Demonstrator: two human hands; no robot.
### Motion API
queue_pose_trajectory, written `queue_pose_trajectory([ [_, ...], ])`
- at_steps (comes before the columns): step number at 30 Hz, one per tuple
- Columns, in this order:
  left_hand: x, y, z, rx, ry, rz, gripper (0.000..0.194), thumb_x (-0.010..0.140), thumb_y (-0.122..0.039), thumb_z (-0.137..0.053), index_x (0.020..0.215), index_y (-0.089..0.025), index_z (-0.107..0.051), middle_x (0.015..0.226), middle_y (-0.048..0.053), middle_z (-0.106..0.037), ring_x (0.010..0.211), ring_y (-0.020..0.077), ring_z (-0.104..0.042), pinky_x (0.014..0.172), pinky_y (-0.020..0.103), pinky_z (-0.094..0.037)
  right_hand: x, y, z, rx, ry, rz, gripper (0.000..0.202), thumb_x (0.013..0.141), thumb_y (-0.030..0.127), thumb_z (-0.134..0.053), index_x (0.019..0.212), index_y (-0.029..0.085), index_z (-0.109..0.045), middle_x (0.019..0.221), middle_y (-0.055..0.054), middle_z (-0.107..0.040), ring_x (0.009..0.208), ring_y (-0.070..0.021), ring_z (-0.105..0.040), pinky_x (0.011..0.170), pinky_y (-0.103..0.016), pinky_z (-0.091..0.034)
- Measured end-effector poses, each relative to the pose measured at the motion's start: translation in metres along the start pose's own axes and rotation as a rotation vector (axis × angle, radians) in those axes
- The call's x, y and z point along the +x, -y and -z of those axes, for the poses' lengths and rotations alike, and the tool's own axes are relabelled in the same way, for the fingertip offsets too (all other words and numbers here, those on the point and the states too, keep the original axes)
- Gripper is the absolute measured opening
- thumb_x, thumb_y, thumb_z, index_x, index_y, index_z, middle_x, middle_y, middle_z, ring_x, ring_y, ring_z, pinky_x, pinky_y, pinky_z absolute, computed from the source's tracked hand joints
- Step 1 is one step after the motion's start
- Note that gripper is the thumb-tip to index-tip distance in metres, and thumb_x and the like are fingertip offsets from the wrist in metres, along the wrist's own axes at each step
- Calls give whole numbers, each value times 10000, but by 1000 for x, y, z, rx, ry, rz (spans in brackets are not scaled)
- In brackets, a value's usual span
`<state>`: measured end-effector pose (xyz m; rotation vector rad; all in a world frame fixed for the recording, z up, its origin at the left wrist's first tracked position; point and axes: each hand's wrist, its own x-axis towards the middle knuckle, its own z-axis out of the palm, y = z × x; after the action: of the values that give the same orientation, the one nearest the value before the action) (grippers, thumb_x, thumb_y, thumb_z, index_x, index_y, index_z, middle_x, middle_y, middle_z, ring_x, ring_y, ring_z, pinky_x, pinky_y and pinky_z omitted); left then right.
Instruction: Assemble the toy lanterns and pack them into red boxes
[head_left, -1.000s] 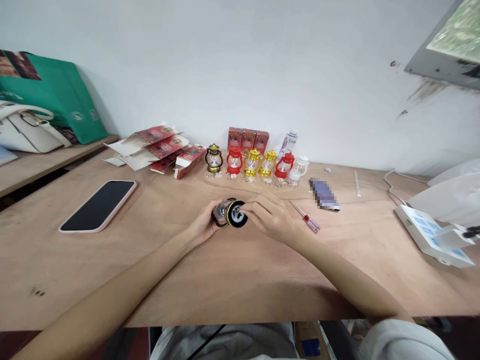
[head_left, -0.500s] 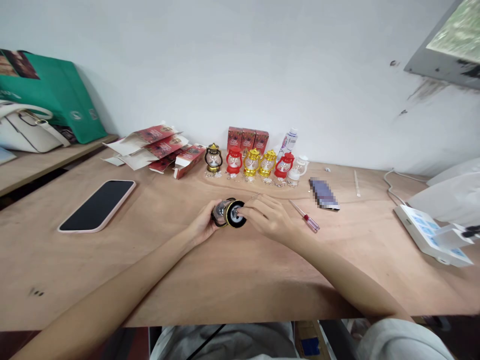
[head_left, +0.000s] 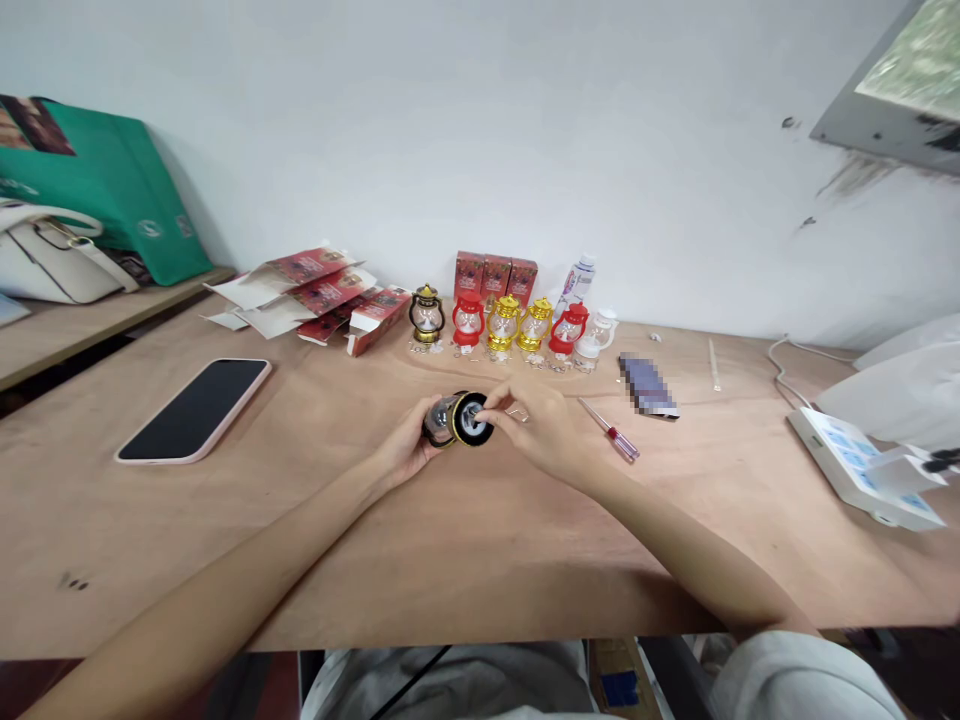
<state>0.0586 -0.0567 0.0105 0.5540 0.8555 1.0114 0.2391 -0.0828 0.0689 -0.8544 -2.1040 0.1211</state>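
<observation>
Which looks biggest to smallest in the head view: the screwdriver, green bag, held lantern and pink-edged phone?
Largest to smallest, by visible area:
1. Green bag, cut by frame edge
2. Pink-edged phone
3. Held lantern, partly covered
4. Screwdriver, thin

wooden table (head_left: 450, 560) | phone (head_left: 195, 412) left | red boxes (head_left: 470, 274), lantern row (head_left: 502, 324) at back | screwdriver (head_left: 621, 442), power strip (head_left: 838, 452) right

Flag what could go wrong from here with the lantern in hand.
The left hand holds the black-and-gold miniature lantern tipped sideways; it could slip.
The right hand pinches at its recessed base; a small part there might drop.
The screwdriver lies beside the right hand; a sideways sweep could knock it.
</observation>
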Motion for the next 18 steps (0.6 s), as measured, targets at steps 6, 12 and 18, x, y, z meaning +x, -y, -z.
queue_pose_trajectory([
  [6, -2, 0, -2, -28, -11, -4, 215, 911, -209, -411, 824, -114, -583, 562, -23, -527, 380, 39, -414, 356, 107, -375, -4, -2, -4, -69, -12, 157, 163, 911, 179, -494, 823, 178, -631, 900, -58, -646, 794, -122, -616, 718, -243, -508],
  [12, 3, 3, 5, -21, 3, -16, 135, 859, -226, -515, 840, -113, -587, 594, -19, -534, 444, 46, -465, 382, 96, -382, -8, -5, -8, -350, -33, 355, 239, 912, 74, -399, 897, 153, -624, 891, -79, -652, 791, -139, -592, 686, -241, -487],
  [18, 4, 3, 6, 10, 3, -37, 145, 857, -244, -514, 864, -120, -588, 616, -9, -557, 481, 61, -501, 400, 105, -408, -4, -3, -6, -304, 5, 305, 211, 921, 108, -411, 859, 152, -609, 862, -70, -633, 748, -135, -581, 654, -236, -476],
])
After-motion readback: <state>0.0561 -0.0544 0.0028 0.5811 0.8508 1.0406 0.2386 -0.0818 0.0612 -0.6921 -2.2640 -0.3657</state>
